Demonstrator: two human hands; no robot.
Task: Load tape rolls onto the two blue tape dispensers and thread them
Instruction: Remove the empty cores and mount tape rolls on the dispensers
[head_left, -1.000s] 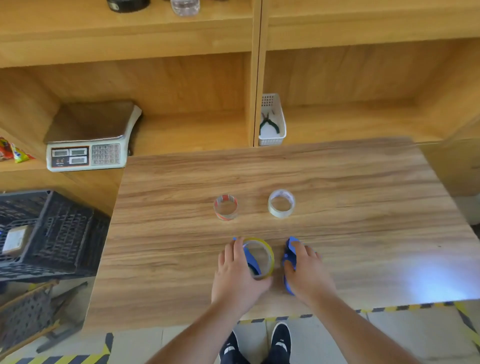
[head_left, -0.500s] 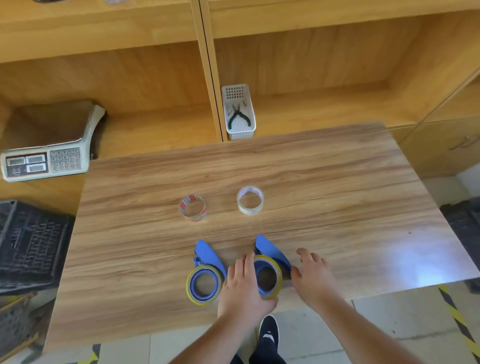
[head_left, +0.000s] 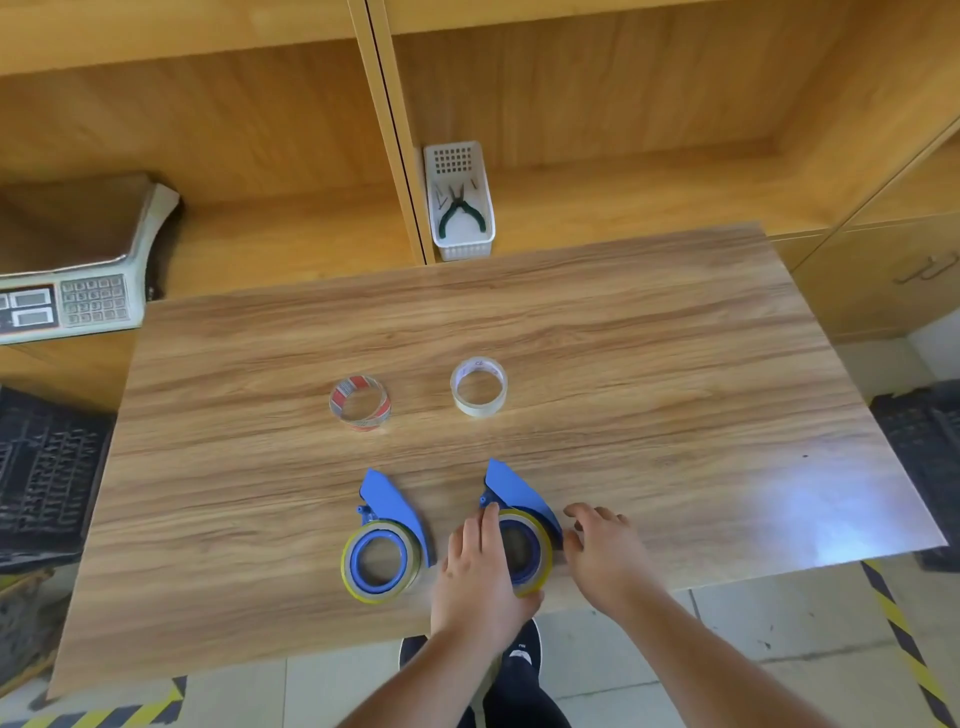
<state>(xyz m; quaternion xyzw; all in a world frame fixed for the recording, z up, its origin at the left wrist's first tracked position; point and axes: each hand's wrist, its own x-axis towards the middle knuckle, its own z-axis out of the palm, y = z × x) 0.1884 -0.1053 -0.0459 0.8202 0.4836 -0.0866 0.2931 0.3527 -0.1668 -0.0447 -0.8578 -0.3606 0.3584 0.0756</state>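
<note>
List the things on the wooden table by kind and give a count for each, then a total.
Blue plastic tape dispensers, each carrying a yellow-edged roll: 2, left one, right one
Loose tape rolls: 2, red-printed clear tape roll, plain clear tape roll
Total: 4

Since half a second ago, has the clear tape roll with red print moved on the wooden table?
No. The red-printed clear tape roll sits left of the white roll as before; only the camera shifted.

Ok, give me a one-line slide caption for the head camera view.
Left hand and right hand flank the right blue tape dispenser; two spare tape rolls wait on the table.
</note>
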